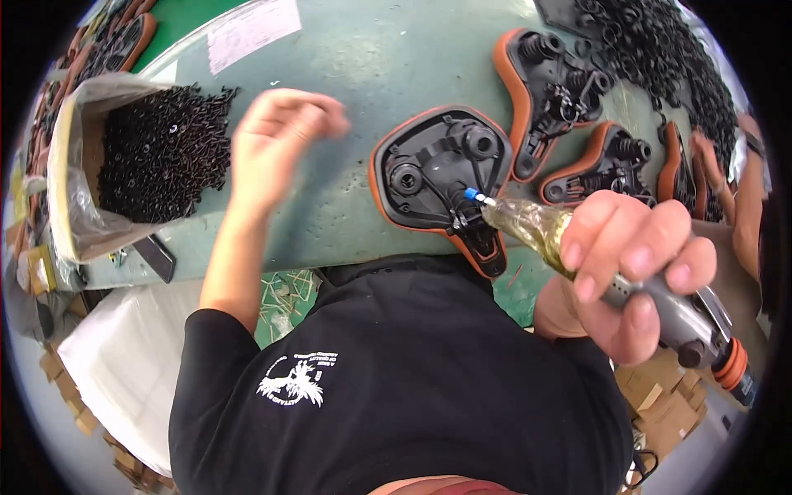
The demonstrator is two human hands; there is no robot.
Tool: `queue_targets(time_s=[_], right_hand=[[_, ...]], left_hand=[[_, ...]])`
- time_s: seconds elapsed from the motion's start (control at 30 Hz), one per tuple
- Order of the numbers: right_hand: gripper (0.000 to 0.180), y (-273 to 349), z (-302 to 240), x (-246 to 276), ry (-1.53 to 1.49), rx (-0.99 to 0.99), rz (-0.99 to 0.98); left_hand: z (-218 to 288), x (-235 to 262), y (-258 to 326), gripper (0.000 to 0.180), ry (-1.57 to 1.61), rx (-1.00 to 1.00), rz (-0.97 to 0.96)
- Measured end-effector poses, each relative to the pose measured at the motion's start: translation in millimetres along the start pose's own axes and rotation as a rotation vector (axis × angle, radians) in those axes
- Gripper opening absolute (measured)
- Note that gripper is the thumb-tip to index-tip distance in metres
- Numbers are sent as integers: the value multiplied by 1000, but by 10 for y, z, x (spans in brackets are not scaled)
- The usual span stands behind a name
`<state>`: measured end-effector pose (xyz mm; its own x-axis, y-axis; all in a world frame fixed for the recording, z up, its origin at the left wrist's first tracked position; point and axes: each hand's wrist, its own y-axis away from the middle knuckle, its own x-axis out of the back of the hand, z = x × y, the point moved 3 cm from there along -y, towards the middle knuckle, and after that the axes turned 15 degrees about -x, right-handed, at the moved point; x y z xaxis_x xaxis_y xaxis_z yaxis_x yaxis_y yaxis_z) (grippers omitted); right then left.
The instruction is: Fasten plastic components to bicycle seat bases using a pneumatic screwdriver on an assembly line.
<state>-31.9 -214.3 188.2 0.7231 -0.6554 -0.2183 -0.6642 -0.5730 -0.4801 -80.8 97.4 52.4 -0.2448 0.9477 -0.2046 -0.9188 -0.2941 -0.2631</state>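
My right hand (631,264) is wrapped round a grey power screwdriver (672,318) with a clear, tape-wrapped nose. Its blue-tipped bit (474,195) points at the underside of a bicycle saddle (437,177), which lies upside down at the table's near edge. That saddle has a black base with two round springs and a brown rim. Over the table, between the saddle and a box of screws, my left hand (280,140) is raised with its fingers curled together. Its fingertips are blurred, so anything pinched there cannot be made out.
At the left stands a plastic-lined box (70,177) heaped with black screws (169,153). More upturned saddles (549,95) lie to the right, below a pile of black parts (652,49). A paper sheet (252,33) lies at the back. Another person's arm (747,206) shows at far right.
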Motion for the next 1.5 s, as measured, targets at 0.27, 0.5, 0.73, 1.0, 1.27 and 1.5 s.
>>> queue_targets(time_s=[0.27,0.5,0.73,1.0,1.27,1.5], right_hand=[[31,189,-162,150,-51,92,-40],[34,349,-165,280,-12,71,-13],[46,274,-255,379,316,95,-54],[39,248,39,513,175,60,71],[34,75,323,457,197,10,139],[36,6,407,280,337,-101,124]], left_hand=[[58,-1304,424,20,801,280,-352],[115,-1431,274,25,592,408,-568],[-83,-1301,-598,74,-755,-587,-876],[-585,-1310,-595,38,-377,-339,-946],[-633,-1287,-479,31,-305,-227,-711],[-564,-1288,-475,32,-297,-294,-745]])
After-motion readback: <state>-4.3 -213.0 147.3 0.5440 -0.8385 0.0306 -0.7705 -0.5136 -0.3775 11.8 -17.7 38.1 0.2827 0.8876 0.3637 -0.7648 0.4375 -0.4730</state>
